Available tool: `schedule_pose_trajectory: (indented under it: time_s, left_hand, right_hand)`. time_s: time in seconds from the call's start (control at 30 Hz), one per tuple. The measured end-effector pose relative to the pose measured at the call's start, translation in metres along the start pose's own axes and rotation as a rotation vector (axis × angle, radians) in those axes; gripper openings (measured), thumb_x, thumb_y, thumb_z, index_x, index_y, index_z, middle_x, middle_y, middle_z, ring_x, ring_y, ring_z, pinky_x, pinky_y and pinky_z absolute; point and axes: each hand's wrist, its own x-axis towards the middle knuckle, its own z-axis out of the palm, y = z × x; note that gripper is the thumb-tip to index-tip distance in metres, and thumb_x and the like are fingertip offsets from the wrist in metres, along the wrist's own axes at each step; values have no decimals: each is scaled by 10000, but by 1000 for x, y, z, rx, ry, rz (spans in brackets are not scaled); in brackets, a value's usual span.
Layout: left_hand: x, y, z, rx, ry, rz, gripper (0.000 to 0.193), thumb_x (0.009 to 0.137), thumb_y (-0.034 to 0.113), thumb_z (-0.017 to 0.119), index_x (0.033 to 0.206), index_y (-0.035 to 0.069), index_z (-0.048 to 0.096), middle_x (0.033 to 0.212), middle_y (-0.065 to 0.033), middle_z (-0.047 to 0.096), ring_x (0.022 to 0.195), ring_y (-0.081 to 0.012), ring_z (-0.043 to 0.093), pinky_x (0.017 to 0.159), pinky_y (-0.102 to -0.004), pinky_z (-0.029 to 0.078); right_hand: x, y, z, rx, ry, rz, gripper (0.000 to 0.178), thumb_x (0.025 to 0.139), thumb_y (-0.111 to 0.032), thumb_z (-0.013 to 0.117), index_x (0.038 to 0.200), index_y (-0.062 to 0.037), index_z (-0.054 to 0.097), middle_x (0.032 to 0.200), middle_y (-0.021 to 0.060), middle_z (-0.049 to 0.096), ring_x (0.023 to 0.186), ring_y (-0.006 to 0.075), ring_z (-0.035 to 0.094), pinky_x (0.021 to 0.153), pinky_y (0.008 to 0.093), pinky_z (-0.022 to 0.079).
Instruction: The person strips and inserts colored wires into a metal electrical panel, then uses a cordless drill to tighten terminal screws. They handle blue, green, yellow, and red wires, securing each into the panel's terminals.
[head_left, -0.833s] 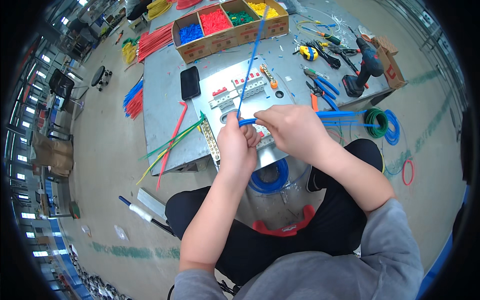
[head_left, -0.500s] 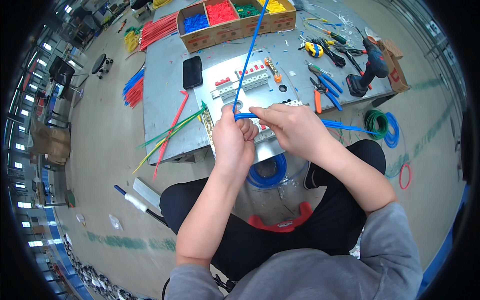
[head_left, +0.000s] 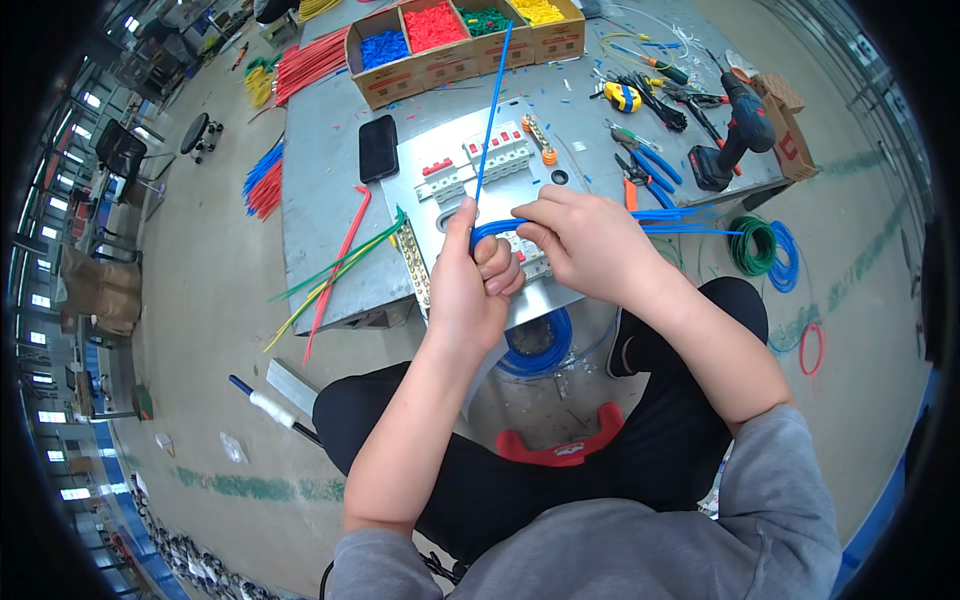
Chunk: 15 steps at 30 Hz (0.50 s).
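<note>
My left hand is closed in a fist round a bundle of blue wires, its thumb pointing up. From that fist a single blue wire stands up and leans away toward the boxes. My right hand pinches the same bundle just to the right, where the wires run level; their loose ends stick out beyond it over the table's edge. Under both hands lies a metal mounting plate with white circuit breakers with red parts. A brass terminal bar runs along its left side, with green, yellow and red wires near it.
A black phone lies left of the plate. Cardboard boxes of coloured wire caps stand behind. Pliers, a tape measure and a cordless drill are at the right. Wire coils lie below the table.
More blue wire ends now fan out to the right of my right hand. The upright wire has tipped slightly left. My left thumb has straightened upward, and both hands keep hold.
</note>
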Motion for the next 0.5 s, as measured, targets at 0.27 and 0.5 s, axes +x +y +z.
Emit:
schedule_pose_trajectory:
  time_s: [0.27, 0.5]
  left_hand:
    - [-2, -13, 0, 118, 2, 99, 610, 1156, 469, 455, 626, 209, 300, 542, 63, 261, 513, -108, 247, 546, -306, 252]
    - [-3, -18, 9, 142, 128, 116, 476, 1131, 370, 562, 704, 180, 469, 553, 68, 306, 519, -88, 248, 548, -304, 243]
  right_hand:
    - [-4, -14, -14, -73, 198, -127, 529, 892, -225, 810, 1403, -209, 675, 1239, 95, 598, 1216, 315, 630, 851, 433, 586]
    - [-2, -20, -12, -398, 311, -301, 358, 879, -265, 820, 1202, -142, 728, 1240, 81, 667, 1234, 283, 616, 1063, 455, 496]
